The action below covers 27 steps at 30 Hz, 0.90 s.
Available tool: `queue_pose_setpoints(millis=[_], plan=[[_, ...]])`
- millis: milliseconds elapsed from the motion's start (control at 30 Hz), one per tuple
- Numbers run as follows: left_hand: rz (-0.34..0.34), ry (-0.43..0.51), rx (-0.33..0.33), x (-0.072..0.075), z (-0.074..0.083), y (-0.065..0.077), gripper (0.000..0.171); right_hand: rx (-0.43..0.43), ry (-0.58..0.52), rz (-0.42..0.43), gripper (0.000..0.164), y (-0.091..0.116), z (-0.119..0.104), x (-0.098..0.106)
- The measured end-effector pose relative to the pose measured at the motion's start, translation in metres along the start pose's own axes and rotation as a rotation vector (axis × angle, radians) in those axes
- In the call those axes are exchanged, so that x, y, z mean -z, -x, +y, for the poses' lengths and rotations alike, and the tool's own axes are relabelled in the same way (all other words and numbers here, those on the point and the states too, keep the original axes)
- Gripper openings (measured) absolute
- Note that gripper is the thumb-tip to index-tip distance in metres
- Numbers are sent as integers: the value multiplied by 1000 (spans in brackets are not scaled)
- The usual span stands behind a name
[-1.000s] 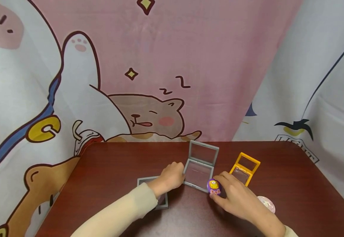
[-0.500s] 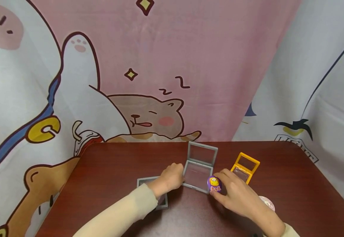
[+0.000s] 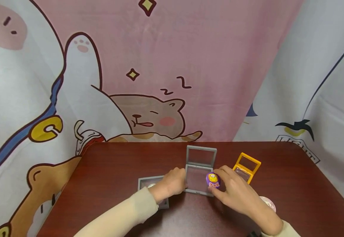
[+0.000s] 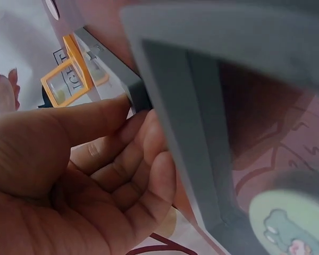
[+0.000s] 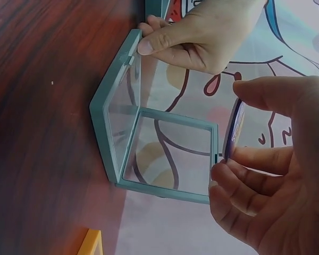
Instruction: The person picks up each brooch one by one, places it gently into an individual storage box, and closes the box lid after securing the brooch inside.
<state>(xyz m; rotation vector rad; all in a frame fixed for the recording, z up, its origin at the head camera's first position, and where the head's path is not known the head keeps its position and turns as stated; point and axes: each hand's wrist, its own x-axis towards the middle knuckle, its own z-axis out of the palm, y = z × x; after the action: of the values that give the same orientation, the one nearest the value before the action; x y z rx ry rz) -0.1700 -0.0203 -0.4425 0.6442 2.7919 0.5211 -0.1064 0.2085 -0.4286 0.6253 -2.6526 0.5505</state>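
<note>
The thumb and fingers of my left hand (image 3: 173, 182) pinch the left edge of a grey display case (image 3: 199, 193), which stands on the table with its lid raised and clear film in both halves. My right hand (image 3: 234, 192) grips a round purple pin badge (image 3: 213, 180) by its edges, above the case's right side. The badge has a yellow figure on its face. Seen from the right wrist, the badge (image 5: 233, 129) is edge-on between thumb and fingers, apart from the case's film. The left fingertips behind the case edge are partly hidden.
Under my left forearm lies a second grey case (image 3: 165, 204), holding a pale round badge (image 4: 284, 226). A small yellow case (image 3: 257, 166) stands with its lid up behind my right hand. A pink round badge (image 3: 268, 203) lies by the right wrist on the dark wooden table (image 3: 106, 174).
The grey case has turned to sit straighter and come slightly nearer, with my left hand on its edge. My right hand has brought the purple badge a little up, over the case's right side.
</note>
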Motion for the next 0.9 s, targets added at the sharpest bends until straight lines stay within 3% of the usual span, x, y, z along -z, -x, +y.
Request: queue_pose_setpoints(millis=[600,900], plan=[[16,-20,-28,-6,6,16,33,-82,-73,-109,44,-16,0,-19],[-2,-37,-30,-6,8,22,30,12,-53,-133,44,-17,-3,-35]])
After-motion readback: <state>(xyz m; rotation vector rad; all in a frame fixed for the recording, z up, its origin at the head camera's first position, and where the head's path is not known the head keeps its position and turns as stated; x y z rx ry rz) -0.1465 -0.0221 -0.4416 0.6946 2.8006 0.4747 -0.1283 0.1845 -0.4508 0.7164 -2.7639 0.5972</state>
